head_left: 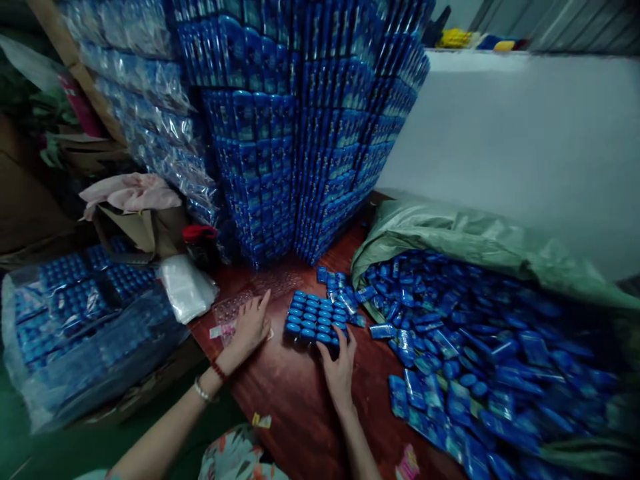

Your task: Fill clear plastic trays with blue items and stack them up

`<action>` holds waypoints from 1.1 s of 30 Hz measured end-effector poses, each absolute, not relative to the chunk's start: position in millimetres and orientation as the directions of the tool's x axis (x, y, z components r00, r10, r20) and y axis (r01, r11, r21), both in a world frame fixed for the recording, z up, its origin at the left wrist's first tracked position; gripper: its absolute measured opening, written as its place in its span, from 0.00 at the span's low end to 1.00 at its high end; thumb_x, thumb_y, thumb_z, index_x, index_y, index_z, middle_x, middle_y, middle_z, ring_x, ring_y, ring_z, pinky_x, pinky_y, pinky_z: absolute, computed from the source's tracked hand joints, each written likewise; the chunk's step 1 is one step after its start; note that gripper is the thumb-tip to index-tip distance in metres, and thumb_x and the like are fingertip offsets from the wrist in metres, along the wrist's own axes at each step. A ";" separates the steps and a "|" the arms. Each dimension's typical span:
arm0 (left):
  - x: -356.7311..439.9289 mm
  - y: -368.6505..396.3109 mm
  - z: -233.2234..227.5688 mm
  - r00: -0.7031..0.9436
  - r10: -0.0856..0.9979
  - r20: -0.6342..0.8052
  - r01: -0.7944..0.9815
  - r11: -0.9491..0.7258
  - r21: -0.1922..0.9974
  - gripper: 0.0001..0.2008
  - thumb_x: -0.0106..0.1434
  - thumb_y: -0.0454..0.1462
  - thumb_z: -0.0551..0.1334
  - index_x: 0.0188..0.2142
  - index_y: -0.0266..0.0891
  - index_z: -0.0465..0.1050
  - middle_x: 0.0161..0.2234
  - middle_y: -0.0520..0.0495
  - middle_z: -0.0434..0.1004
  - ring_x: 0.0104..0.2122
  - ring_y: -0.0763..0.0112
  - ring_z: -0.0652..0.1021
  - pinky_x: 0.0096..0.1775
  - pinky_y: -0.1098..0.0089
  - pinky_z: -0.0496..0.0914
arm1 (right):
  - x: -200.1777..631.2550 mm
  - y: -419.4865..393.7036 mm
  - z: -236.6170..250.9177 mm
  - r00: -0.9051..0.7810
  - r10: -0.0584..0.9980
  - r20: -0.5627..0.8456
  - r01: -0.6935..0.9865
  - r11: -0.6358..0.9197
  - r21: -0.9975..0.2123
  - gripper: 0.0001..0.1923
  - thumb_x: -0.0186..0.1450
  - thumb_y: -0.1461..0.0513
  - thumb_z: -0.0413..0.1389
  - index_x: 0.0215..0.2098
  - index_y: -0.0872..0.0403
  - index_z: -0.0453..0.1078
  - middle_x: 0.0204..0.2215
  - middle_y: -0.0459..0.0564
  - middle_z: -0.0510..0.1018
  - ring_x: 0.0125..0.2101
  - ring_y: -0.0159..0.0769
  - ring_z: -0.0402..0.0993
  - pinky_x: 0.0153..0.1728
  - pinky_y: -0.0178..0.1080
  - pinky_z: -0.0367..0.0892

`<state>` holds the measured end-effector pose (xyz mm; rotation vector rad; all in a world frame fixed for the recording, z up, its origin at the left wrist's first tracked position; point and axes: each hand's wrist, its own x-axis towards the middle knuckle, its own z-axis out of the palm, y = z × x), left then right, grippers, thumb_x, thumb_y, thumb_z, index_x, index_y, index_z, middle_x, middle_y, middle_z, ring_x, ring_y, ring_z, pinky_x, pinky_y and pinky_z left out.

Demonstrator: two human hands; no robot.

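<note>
A block of small blue containers [316,315], lined up in tight rows with rounded ends facing up, sits on the red-brown table. My right hand [340,363] has its thumb and fingers around the block's near right corner. To the left, my left hand [249,327] lies with fingers stretched out over a clear plastic tray [231,308], holding nothing that I can see. It is apart from the block. A few loose blue containers [340,287] lie just behind the block.
At right, a green sack [450,223] spills many blue containers [460,360] onto the table. Tall stacks of blue packs [255,147] rise behind. Plastic bags [186,288] and a bagged carton of blue containers [85,333] are at left. Paper scraps [261,421] lie near the front edge.
</note>
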<state>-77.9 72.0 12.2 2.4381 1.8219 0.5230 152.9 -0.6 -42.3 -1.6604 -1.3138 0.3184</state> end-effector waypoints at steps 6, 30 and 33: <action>-61.7 128.1 18.1 0.181 0.978 0.102 0.967 -0.196 0.165 0.32 0.62 0.43 0.57 0.63 0.38 0.50 0.59 0.32 0.56 0.55 0.48 0.62 0.52 0.53 0.60 | 137.0 -7.9 -42.3 0.405 0.853 0.330 0.612 0.016 -0.791 0.30 0.62 0.48 0.53 0.60 0.49 0.59 0.59 0.58 0.54 0.60 0.50 0.53 0.57 0.53 0.55; -63.3 136.2 27.2 -0.153 0.903 0.401 0.645 -0.216 0.733 0.15 0.68 0.38 0.47 0.43 0.33 0.68 0.40 0.42 0.75 0.40 0.67 0.76 0.45 0.66 0.71 | 84.5 57.3 -37.6 0.370 0.836 0.405 0.636 0.090 -0.767 0.22 0.68 0.54 0.46 0.58 0.49 0.63 0.64 0.56 0.43 0.63 0.51 0.45 0.57 0.57 0.54; -75.1 101.0 36.2 -0.378 0.795 0.475 0.441 -0.297 0.847 0.12 0.66 0.41 0.54 0.41 0.36 0.71 0.38 0.46 0.76 0.38 0.68 0.76 0.44 0.67 0.71 | 87.4 85.5 -37.9 0.278 0.859 0.429 0.659 0.155 -0.736 0.21 0.68 0.56 0.46 0.57 0.51 0.63 0.64 0.57 0.45 0.63 0.49 0.47 0.57 0.54 0.56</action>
